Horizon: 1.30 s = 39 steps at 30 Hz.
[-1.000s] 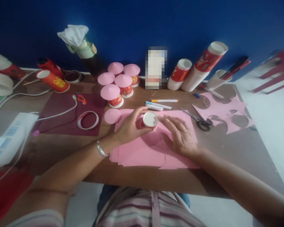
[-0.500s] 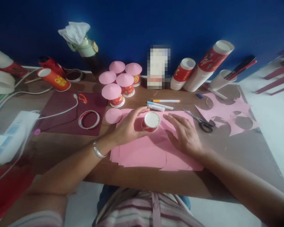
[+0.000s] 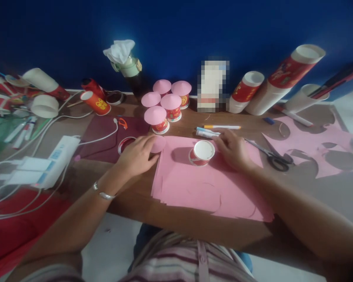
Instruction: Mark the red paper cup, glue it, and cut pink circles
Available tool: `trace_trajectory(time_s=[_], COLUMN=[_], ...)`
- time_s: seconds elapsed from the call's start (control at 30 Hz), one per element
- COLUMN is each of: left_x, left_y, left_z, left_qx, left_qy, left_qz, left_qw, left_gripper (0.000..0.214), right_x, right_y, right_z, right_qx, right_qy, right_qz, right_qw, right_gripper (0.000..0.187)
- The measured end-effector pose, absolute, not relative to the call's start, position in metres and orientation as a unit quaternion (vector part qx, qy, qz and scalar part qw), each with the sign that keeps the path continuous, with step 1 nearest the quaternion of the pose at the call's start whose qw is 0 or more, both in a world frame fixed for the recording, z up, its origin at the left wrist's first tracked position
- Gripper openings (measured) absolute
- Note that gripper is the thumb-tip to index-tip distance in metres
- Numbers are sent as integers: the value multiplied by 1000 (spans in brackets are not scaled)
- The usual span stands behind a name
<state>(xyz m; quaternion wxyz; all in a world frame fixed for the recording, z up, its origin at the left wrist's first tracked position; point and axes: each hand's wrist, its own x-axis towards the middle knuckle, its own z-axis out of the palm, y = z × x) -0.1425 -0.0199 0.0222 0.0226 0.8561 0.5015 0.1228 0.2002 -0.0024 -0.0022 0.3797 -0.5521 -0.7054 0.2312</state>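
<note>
My left hand (image 3: 139,156) reaches to the left edge of a pink paper cone (image 3: 158,144), thumb and fingers apart around that edge. My right hand (image 3: 232,150) has its fingers curled together at the right end of a white glue stick (image 3: 205,134), which lies beside a blue marker (image 3: 200,129). Between the hands a short red-and-white paper cup piece (image 3: 204,150) stands, white end up, on a stack of pink paper (image 3: 191,188). Behind my left hand several red cup pieces wear pink cone tops (image 3: 155,115).
Scissors (image 3: 278,161) and cut pink scraps (image 3: 308,133) lie right. Stacked paper cups (image 3: 294,66), a pen cup (image 3: 306,98) and a bottle (image 3: 129,66) stand along the blue wall. A power strip (image 3: 57,162) with cables lies left.
My left hand has left the cup piece and moved left to the pink cone. My right hand has moved to the glue stick, its fingers now curled. The view has turned left.
</note>
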Motion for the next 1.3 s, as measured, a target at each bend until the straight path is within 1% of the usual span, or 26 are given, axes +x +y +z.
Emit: trace_trajectory(time_s=[0.1,0.17,0.27,0.33,0.4,0.47,0.57,0.67,0.73,0.83,0.93,0.97,1.03,1.1,1.17,1.3], left_x=[-139,-138,-140,-142,-142,-141,-134,-117,-98,-62,-28,-19,-6,-1,0,-8], left_y=[-19,-18,-18,-18,-18,-17,-15,-5,6,24,38,42,48,52,53,44], left_z=[19,17,15,14,14,15,22,35,44,51,52,51,49,49,50,58], left_qx=[856,855,850,848,850,852,862,857,823,802,812,815,821,824,821,826], left_qy=[509,512,509,503,495,487,459,430,452,457,430,415,379,300,244,197], left_qz=[91,77,94,118,132,144,186,265,327,382,393,401,422,479,515,524], left_qw=[4,-35,-100,-118,-124,-124,-110,-104,-107,-34,42,53,60,45,42,67], left_gripper=[61,63,61,61,56,42,23,20,15,15,16,18,19,15,9,18], right_x=[200,201,202,202,202,203,203,204,204,204,204,204,204,205,206,207], right_y=[-5,-6,-6,-5,-4,-4,-3,-2,-1,0,0,0,-1,-3,-5,-10], right_z=[-10,-13,-13,-11,-9,-7,-4,-3,-3,-2,2,4,11,20,28,37], right_qx=[-546,-541,-525,-518,-518,-522,-523,-521,-520,-514,-477,-457,-415,-386,-362,-320], right_qy=[-701,-704,-716,-720,-716,-709,-697,-677,-657,-616,-562,-542,-500,-461,-437,-411], right_qz=[247,249,252,255,261,271,287,313,335,390,485,515,560,596,637,697], right_qw=[387,386,385,386,388,390,399,414,431,453,470,483,514,532,521,492], right_gripper=[31,30,31,30,30,29,28,29,30,35,45,47,51,54,51,46])
